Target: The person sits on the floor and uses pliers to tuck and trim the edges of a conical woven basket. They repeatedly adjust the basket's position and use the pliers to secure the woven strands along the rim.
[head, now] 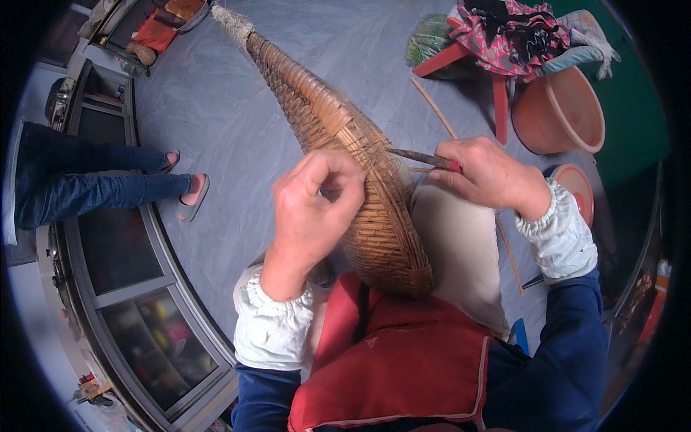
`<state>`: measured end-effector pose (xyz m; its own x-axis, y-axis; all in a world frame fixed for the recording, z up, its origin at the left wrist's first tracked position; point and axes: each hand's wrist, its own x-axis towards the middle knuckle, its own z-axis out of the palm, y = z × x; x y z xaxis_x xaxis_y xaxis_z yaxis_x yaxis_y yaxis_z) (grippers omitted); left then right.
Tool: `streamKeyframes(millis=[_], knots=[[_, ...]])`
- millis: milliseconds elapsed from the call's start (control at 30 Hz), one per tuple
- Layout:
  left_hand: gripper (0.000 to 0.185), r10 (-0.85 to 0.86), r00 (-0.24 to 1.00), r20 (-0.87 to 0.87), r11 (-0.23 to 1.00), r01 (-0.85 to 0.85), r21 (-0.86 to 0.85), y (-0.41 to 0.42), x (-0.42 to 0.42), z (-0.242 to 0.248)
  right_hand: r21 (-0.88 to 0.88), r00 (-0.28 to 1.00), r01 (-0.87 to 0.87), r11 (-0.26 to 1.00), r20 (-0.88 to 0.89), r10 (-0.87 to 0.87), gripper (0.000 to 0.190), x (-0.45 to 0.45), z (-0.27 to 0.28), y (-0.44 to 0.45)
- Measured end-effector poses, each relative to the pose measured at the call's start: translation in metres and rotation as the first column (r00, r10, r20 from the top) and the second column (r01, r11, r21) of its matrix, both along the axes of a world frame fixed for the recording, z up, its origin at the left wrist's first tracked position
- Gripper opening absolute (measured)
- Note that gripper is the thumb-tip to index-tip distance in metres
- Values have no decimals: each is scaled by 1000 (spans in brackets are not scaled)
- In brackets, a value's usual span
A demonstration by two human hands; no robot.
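A long tapered wicker basket [378, 227] lies across the lap, its narrow end pointing away and wrapped in pale fibre [232, 24]. Thumb and forefinger of my left hand [318, 197] are pinched together at the basket's bound ridge; whether a fine strand is between them is hidden. My right hand [488, 173] grips pliers [424, 157] with a red handle. Their dark jaws touch or nearly touch the binding on the ridge. Thin loose strands curl near the jaws. The basket's broad end rests against a red apron [399, 367].
A red stool [499, 102] with cloth and gloves stands at upper right beside an orange-brown bucket [559, 113]. Thin strips [434, 107] lie on the grey floor [205, 113]. On the left, a person's legs [108, 173] stand before glass-fronted cabinets [162, 345].
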<state>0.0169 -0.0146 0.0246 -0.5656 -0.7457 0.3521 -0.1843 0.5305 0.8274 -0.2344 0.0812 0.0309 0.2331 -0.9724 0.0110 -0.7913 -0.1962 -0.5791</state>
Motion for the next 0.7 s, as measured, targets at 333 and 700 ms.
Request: streamKeyframes(millis=[333,700], knots=[[9,-41,998,45,999,42,-29,6,4,9,-32,996,-15,999,-88,12,25,3,2,5],[19,-168,986,25,980,169,-108,-3,11,3,-40,990,35,999,-134,-40,29,-1,31,14]])
